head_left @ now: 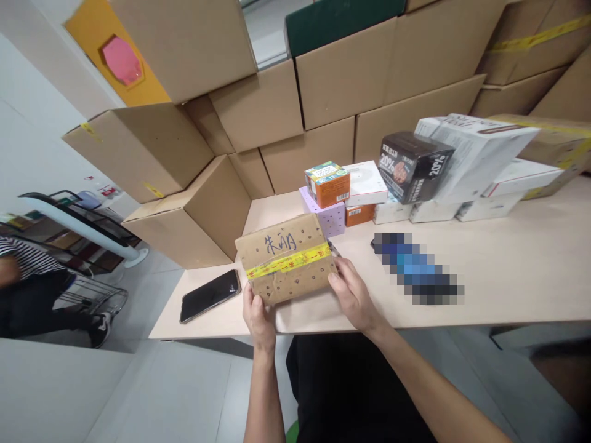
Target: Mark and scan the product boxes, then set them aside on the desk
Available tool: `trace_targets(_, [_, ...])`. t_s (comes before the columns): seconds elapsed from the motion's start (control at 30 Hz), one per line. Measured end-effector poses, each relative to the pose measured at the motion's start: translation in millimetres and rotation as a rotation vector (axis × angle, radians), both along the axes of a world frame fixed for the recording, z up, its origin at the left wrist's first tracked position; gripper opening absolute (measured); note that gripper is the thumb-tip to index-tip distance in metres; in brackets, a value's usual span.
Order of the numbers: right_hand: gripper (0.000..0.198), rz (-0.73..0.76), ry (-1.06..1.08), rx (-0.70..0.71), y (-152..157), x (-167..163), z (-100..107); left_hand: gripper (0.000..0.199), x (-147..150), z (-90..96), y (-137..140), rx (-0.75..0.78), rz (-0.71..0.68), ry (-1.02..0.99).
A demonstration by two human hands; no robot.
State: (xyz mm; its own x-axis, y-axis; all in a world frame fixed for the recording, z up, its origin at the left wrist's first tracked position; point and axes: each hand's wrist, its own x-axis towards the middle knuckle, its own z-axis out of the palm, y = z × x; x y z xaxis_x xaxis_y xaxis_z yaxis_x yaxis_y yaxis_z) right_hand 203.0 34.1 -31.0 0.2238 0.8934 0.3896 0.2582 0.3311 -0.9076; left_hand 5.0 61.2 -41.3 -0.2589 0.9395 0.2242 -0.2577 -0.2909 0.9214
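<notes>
Between my two hands is a small brown cardboard box (290, 284), tilted up toward me above the front of the table. Blue handwriting and a strip of yellow printed tape (289, 261) run across its face, and small dark marks dot the cardboard. My left hand (259, 317) grips the lower left corner, thumb in front. At the right edge, my right hand (354, 294) holds the box with thumb and fingers. A slim dark object, like a pen (332, 248), sticks out above my right fingers; whether they hold it is unclear.
Left of the box lies a black phone (210, 296). A blurred-out blue item (418, 269) is on the table's right. Small packages, including an orange box (327, 184) and a black box (412, 166), stand behind. Large cartons (346, 80) wall the back. A person (34, 286) is at far left.
</notes>
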Motion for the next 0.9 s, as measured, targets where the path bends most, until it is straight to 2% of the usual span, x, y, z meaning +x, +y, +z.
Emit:
trace_targets(0.23, [0.043, -0.013, -0.053, -0.030, 1, -2, -5, 0.050, -1, -0.1, 1, -0.048, -0.023, -0.048])
trace_targets(0.43, [0.036, -0.091, -0.086, -0.056, 1, -3, -7, 0.049, -1, -4.3, 2, 0.047, 0.032, -0.034])
trace_targets(0.6, [0.040, -0.163, -0.111, -0.042, 5, -4, -13, 0.053, -1, -3.8, 1, 0.058, 0.034, -0.021])
trace_targets(0.9, [0.045, -0.169, -0.161, -0.017, 7, -7, -16, 0.050, -1, -3.3, 1, 0.072, 0.028, 0.075])
